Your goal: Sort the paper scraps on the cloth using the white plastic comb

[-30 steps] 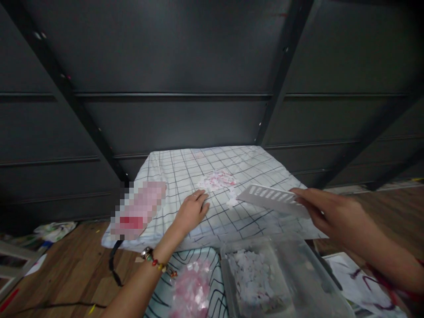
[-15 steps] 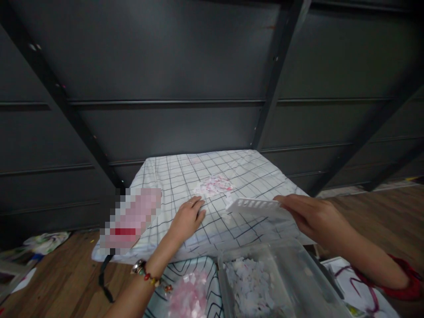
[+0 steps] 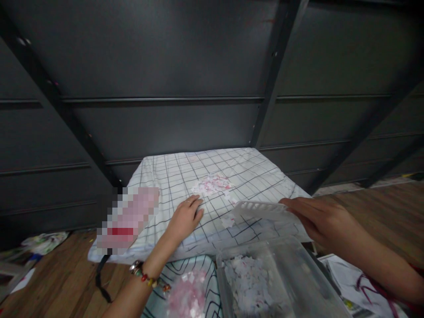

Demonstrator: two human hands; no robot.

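My right hand (image 3: 313, 216) grips the edge of a white plastic tray with slots (image 3: 265, 213), held tilted low above the right side of the checked cloth (image 3: 192, 165). My left hand (image 3: 186, 215) lies on the cloth, fingers stretched out and holding nothing. Just beyond its fingertips is a loose pile of small white and pink paper-like scraps (image 3: 212, 184). A few more white scraps (image 3: 228, 220) lie by the tray's left end. Below the tray stands a clear plastic bin (image 3: 303, 269) with a heap of white scraps (image 3: 250, 282) inside.
Pink pieces in clear plastic (image 3: 188, 291) lie on a pale blue surface with dark lines (image 3: 212, 269), left of the bin. A pixelated pink object (image 3: 135, 218) with a black strap rests at the table's left. Dark panels (image 3: 172, 123) rise behind; papers (image 3: 351, 282) lie right.
The white slotted tray has moved slightly right and nearer with my right hand. White scraps now show on the cloth by its left end. My left hand stays almost where it was.
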